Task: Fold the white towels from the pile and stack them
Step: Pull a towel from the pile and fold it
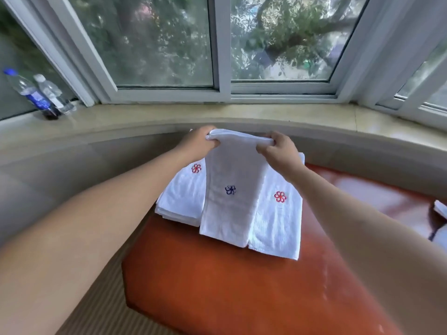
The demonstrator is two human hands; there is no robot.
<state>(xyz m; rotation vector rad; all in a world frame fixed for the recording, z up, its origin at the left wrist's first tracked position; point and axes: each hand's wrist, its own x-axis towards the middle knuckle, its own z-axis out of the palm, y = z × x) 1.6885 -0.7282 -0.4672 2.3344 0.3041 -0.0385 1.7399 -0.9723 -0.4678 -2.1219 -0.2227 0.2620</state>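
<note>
Orange seat (217,286); towel (229,189) hangs below left hand (197,143), right hand (278,153) grip.

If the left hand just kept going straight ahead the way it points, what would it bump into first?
Probably the stone window ledge. The left hand, gripping the towel, points toward it, with the window beyond. Depth is hard to judge from this one view.

- orange-red padded bench (217,281), glossy top, sitting under the window
- two stacks of folded white towels (180,197) on its far end, side by side
- another bit of white cloth (440,209) at its right edge
</note>
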